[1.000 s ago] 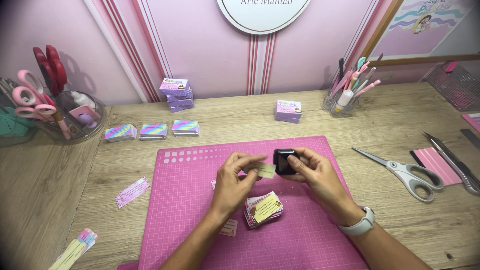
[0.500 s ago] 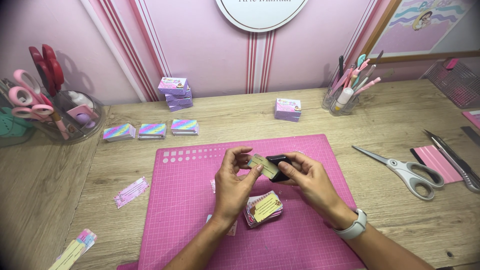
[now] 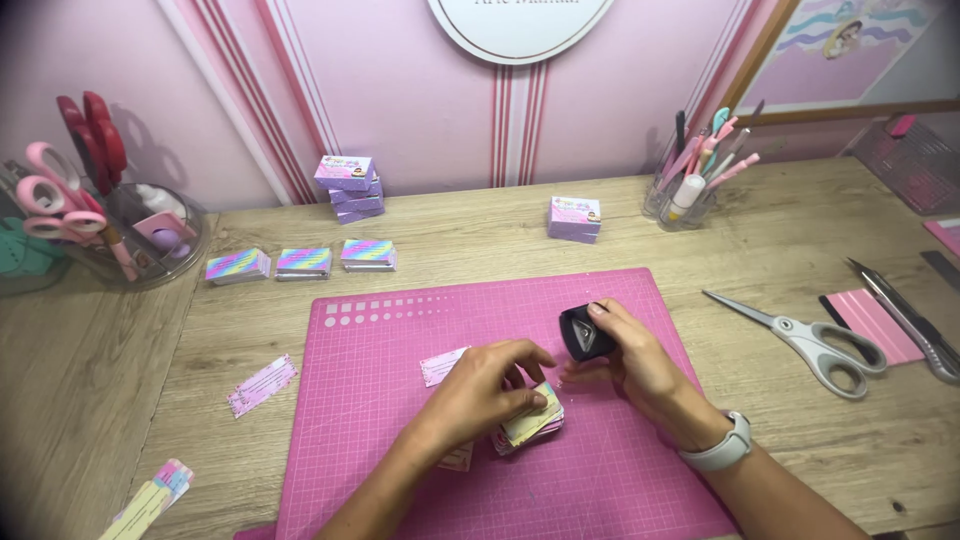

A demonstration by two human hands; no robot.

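My right hand (image 3: pixel 628 355) grips a small black corner punch (image 3: pixel 583 332) just above the pink cutting mat (image 3: pixel 370 400). My left hand (image 3: pixel 487 385) rests on a small stack of pastel cards (image 3: pixel 531 425) lying on the mat, fingers curled over the top card. A single loose pink card (image 3: pixel 440 365) lies on the mat just left of my left hand. A white watch sits on my right wrist.
Grey-handled scissors (image 3: pixel 805 340) and pink paper strips (image 3: pixel 875 325) lie to the right. Three rainbow card piles (image 3: pixel 300 262) and purple card stacks (image 3: pixel 350 187) sit behind the mat. Another purple stack (image 3: pixel 575 218), a pen cup (image 3: pixel 690 190), a bowl with scissors (image 3: pixel 110 225) and a loose card (image 3: pixel 262 384) are around.
My left hand moved down from the punch to the card stack on the mat. The card held at the punch is gone from between my hands. My right hand still holds the punch.
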